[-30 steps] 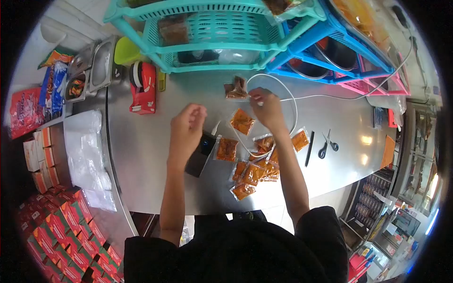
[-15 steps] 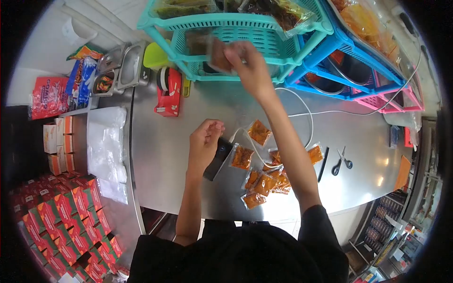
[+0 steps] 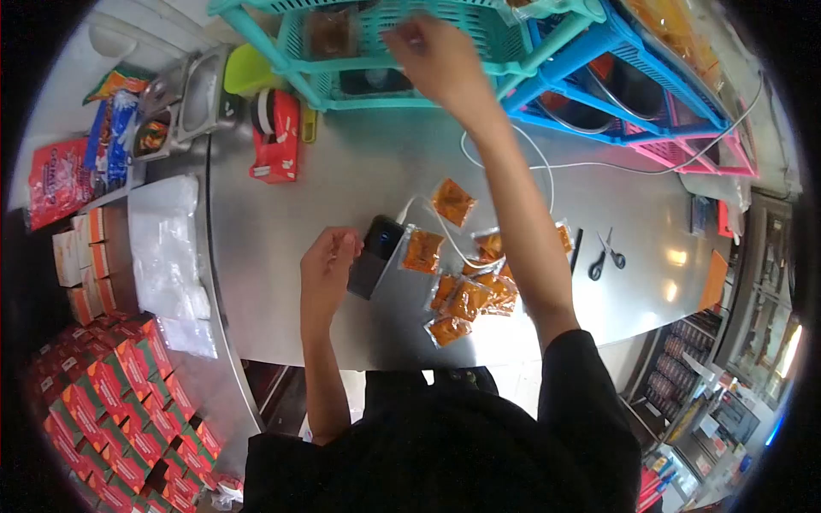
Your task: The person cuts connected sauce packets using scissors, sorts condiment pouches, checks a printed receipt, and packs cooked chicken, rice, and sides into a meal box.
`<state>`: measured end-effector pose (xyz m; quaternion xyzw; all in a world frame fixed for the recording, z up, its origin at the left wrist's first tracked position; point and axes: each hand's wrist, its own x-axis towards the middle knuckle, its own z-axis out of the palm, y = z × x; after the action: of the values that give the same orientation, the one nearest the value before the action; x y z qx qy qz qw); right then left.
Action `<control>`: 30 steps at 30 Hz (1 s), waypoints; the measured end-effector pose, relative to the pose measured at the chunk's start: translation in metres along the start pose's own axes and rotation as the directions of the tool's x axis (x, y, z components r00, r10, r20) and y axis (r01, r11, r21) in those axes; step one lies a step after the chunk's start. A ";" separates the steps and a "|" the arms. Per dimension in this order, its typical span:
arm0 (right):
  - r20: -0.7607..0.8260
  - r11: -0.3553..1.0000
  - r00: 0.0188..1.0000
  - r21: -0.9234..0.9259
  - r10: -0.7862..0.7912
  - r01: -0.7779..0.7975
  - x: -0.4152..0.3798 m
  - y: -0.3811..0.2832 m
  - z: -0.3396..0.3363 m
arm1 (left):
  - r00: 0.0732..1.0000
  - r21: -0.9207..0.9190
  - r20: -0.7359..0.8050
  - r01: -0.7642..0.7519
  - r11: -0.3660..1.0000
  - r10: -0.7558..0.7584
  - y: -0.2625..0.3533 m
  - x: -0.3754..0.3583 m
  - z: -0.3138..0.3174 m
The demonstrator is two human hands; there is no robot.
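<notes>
In the teal rack [image 3: 359, 103], a brown packet [image 3: 332, 34] lies toward the left end of a basket; behind the blue rack's [image 3: 548, 85] frame we see dark bowls [image 3: 633, 85], and a small metal tray [image 3: 172, 143] holds red and green pieces. Our right hand [image 3: 436, 64] is over the teal basket, fingers bent, just right of the brown packet; it is blurred, so we cannot tell whether it grips anything. Our left hand [image 3: 327, 267] is loosely curled with nothing visible in it, just beside the one phone [image 3: 376, 244]. The orange packets [image 3: 469, 301] lie on the surface [image 3: 282, 248] right of our left hand and nearer us than our right: two apart from the heap, one partly behind our right forearm, the others overlapping too much to count. We count one pair of scissors [image 3: 605, 255] and one tape dispenser [image 3: 275, 141].
</notes>
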<state>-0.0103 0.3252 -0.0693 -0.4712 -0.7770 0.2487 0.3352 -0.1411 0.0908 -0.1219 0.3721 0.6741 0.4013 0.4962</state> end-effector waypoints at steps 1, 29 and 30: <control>0.117 0.992 0.990 0.092 0.078 -0.089 -0.031 0.008 -0.022 | 0.998 -0.039 0.055 0.039 0.998 -0.036 -0.006 -0.009 0.002; 0.023 0.859 0.903 0.299 0.428 -0.415 -0.237 -0.010 -0.004 | 0.993 -0.290 -0.008 0.110 0.951 -0.118 0.006 -0.049 0.098; -0.011 0.873 0.910 0.289 0.414 -0.394 -0.225 -0.012 -0.008 | 0.996 -0.321 0.011 0.090 0.943 -0.092 0.012 -0.040 0.097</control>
<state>0.0633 0.1179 -0.1203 -0.5795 -0.6055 0.4034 0.3673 -0.0367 0.0761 -0.1145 0.2540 0.6171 0.4830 0.5669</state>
